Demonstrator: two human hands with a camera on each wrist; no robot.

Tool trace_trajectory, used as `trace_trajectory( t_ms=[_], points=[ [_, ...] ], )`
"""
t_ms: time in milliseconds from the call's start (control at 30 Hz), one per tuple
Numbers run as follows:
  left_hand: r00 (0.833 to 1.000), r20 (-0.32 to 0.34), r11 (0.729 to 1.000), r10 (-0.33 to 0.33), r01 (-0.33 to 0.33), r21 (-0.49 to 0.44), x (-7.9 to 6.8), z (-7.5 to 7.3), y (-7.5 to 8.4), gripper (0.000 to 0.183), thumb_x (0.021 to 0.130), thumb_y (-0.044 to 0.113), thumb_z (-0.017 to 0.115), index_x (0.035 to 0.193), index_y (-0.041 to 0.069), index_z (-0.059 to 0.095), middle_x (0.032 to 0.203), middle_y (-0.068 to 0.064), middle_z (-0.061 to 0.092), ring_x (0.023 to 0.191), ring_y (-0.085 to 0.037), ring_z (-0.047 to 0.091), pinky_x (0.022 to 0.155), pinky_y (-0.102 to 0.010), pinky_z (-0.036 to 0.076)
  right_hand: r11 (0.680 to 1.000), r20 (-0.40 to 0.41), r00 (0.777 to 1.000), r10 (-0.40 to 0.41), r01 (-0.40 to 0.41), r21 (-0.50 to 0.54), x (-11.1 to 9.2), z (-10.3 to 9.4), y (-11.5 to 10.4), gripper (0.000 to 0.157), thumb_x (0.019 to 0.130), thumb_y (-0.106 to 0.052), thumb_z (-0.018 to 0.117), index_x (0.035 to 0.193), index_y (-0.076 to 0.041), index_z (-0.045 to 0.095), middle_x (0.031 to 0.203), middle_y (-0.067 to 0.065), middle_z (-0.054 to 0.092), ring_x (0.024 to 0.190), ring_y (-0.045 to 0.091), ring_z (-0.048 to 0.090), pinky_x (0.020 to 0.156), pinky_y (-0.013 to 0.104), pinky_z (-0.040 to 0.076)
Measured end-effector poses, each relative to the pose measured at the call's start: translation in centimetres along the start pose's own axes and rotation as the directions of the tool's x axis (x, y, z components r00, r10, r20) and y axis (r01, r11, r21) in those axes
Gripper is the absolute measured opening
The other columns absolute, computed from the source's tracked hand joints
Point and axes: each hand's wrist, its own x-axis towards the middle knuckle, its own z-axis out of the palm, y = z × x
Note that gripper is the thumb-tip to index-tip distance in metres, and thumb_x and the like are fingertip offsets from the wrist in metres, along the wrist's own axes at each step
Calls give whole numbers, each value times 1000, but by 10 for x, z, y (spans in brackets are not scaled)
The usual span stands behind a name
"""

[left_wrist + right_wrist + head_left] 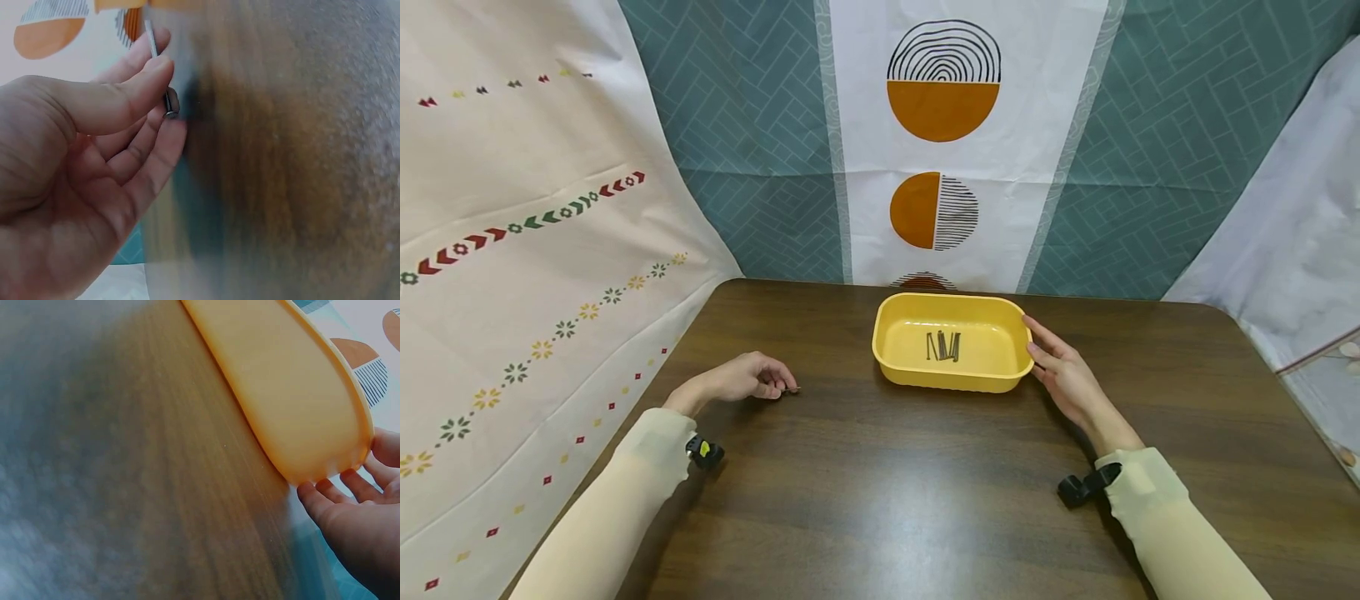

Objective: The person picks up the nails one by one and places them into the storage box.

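Between the thumb and fingers of my left hand (747, 379) is a thin metal nail (152, 39); its flat head shows lower down by the fingertips in the left wrist view. In the head view this hand is low over the wooden table, left of the yellow plastic tray (943, 381). Several dark nails (942, 346) lie on the tray's floor. My right hand (1072, 383) is at the tray's right end, its fairly straight fingers touching the outer wall and rim. In the right wrist view, fingertips (307, 490) rest against that end.
The brown wooden table (880, 500) extends in front of both arms. A patterned cloth (760, 167) hangs behind the table's far edge. Pale cloths stand at the left and right sides. Each wrist wears a small black camera.
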Motion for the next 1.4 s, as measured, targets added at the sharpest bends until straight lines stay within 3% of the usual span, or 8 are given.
trace_trajectory(
  t_ms=[200, 500, 600, 733, 867, 967, 1133, 1400],
  points=[
    [999, -44, 999, 6, -8, -31, 0, -1, 4, 18, 96, -4, 68, 112, -1, 75, 96, -10, 71, 89, -16, 60, 77, -24, 51, 1000, -3, 1000, 4, -4, -4, 0, 1, -1, 60, 113, -20, 43, 168, -13, 18, 175, 10, 5, 157, 30, 17, 124, 43, 27],
    [975, -218, 990, -35, 3, -143, 11, -6, 24, 30, 97, -6, 65, 127, -12, 66, 110, -27, 67, 92, -21, 65, 80, -25, 58, 1000, -10, 1000, 5, -4, 11, 1, 2, 0, 60, 113, -19, 44, 168, -14, 19, 175, 9, 5, 157, 28, 16, 125, 48, 21],
    [958, -280, 981, -56, 0, -196, 17, -4, 29, 31, 98, -7, 64, 129, -12, 65, 113, -31, 65, 94, -24, 65, 81, -26, 59, 1000, -9, 1000, 7, -7, 6, 1, 2, 0, 60, 113, -20, 44, 168, -14, 19, 175, 8, 5, 157, 28, 16, 125, 47, 22],
    [925, -367, 961, -102, -4, -277, 27, -1, 40, 33, 98, -8, 63, 131, -12, 63, 120, -35, 63, 99, -35, 65, 86, -37, 61, 1000, -9, 1000, 7, -7, 7, 1, 2, 0, 60, 113, -19, 43, 168, -13, 18, 175, 9, 5, 158, 29, 15, 125, 48, 21],
    [885, -440, 945, -154, 1, -328, 37, 2, 51, 34, 99, -3, 63, 133, -8, 64, 128, -27, 65, 105, -36, 64, 94, -48, 58, 1000, -13, 1000, 4, -4, 1, 1, 2, 0, 60, 113, -19, 43, 168, -13, 18, 175, 9, 5, 158, 29, 15, 125, 47, 22],
    [865, -470, 933, -176, -6, -360, 44, 3, 56, 34, 100, -1, 65, 134, -6, 65, 129, -19, 67, 107, -36, 63, 95, -47, 57, 1000, -12, 1000, 5, -5, -1, 1, 1, 0, 60, 114, -18, 43, 168, -13, 18, 175, 9, 5, 158, 29, 15, 125, 47, 22],
    [865, -468, 918, -179, -24, -396, 54, 5, 64, 34, 101, 1, 65, 134, -5, 65, 130, -16, 68, 111, -41, 60, 96, -44, 57, 1000, -12, 1000, 8, -8, -9, 0, 2, 0, 60, 113, -19, 44, 168, -14, 18, 175, 9, 5, 158, 29, 14, 125, 47, 23],
    [867, -465, 896, -181, -51, -442, 74, 7, 80, 33, 102, 0, 63, 134, -3, 65, 128, -14, 67, 110, -35, 59, 104, -55, 50, 1000, -14, 1000, 13, -13, -8, -1, 1, -1, 62, 113, -23, 46, 168, -15, 19, 175, 9, 5, 157, 29, 16, 122, 37, 31]
  ],
)
